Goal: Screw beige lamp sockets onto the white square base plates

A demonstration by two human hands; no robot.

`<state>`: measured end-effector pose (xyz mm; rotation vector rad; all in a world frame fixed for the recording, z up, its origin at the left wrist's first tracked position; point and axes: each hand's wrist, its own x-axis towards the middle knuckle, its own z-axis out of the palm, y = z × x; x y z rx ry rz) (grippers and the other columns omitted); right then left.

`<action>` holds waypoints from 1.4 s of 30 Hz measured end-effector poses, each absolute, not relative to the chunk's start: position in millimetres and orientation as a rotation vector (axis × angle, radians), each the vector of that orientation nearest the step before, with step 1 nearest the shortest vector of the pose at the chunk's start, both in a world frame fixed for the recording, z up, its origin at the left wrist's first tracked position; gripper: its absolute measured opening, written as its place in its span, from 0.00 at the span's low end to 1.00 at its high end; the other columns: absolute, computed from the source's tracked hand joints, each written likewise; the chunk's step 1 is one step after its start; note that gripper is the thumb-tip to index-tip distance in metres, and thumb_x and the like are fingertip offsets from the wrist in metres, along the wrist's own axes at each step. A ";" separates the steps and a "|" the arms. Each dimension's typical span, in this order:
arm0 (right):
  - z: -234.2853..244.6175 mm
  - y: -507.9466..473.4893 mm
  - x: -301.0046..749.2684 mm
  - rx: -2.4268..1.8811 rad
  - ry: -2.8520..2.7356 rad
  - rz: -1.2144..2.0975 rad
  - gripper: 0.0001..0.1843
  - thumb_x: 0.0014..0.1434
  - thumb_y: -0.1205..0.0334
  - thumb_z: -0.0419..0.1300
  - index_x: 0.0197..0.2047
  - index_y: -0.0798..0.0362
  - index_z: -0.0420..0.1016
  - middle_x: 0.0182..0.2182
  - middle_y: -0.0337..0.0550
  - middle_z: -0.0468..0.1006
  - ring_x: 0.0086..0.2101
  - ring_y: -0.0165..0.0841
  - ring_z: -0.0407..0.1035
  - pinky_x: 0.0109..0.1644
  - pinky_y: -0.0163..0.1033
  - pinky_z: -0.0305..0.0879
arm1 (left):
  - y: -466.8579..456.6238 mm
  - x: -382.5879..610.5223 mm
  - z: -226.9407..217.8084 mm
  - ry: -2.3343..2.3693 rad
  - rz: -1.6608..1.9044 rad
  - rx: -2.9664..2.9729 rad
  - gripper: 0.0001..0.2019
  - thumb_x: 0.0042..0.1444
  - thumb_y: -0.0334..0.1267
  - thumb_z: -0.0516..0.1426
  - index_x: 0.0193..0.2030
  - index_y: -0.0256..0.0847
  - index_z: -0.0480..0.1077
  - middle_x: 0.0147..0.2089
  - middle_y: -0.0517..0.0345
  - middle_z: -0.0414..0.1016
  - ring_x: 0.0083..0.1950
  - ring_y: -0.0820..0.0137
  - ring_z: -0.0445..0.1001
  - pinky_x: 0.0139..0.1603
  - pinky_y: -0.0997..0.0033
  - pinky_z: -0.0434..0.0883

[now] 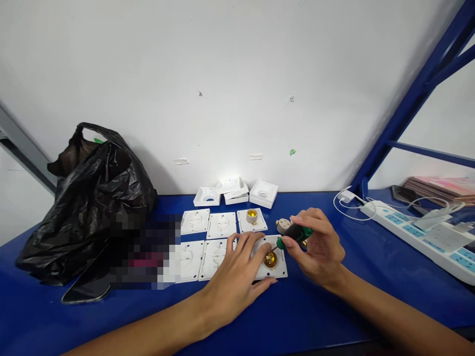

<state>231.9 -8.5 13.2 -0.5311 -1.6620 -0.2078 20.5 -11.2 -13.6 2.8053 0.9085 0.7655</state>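
My right hand [321, 247] is closed round the black and green handle of a screwdriver [293, 236]. The screwdriver tilts down to the left, its tip inside a brass-lined lamp socket [270, 260] on a white square base plate [282, 271]. My left hand [233, 277] holds this plate, with the index finger beside the socket and the thumb at the near edge. Left of it lie more white plates [191, 252], partly covered by my left hand. Behind stands another plate with a lamp socket [252, 216] on it. A loose socket [283, 225] is partly hidden by my right hand.
White square covers [263, 192] lie by the wall. A black plastic bag [92, 198] and a dark phone-like object [87, 284] are at left on the blue table [315, 316]. At right are a power strip [411, 230] with cables, a phone [406, 195] and stacked sheets [441, 188].
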 end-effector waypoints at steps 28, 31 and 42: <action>13.7 -9.6 237.3 -0.512 -1.710 -0.166 0.32 0.63 0.72 0.69 0.69 0.48 0.72 0.40 0.44 0.81 0.37 0.39 0.74 0.37 0.46 0.74 | -11.2 16.7 -13.7 0.942 0.734 2.728 0.36 0.56 0.40 0.76 0.64 0.45 0.61 0.65 0.44 0.72 0.66 0.45 0.72 0.67 0.35 0.65; 13.2 -7.6 238.1 -0.525 -1.721 -0.155 0.32 0.63 0.73 0.69 0.69 0.48 0.72 0.40 0.44 0.81 0.37 0.39 0.73 0.37 0.46 0.74 | -10.5 17.0 -13.5 0.951 0.720 2.718 0.36 0.56 0.41 0.76 0.64 0.45 0.61 0.64 0.44 0.72 0.66 0.45 0.72 0.68 0.35 0.65; 17.3 -11.4 239.2 -0.610 -1.872 -0.121 0.35 0.63 0.74 0.68 0.70 0.46 0.70 0.40 0.43 0.81 0.36 0.38 0.74 0.36 0.45 0.74 | -11.1 17.5 -10.9 0.982 0.626 2.642 0.32 0.60 0.43 0.74 0.64 0.44 0.62 0.63 0.46 0.74 0.65 0.47 0.73 0.69 0.34 0.63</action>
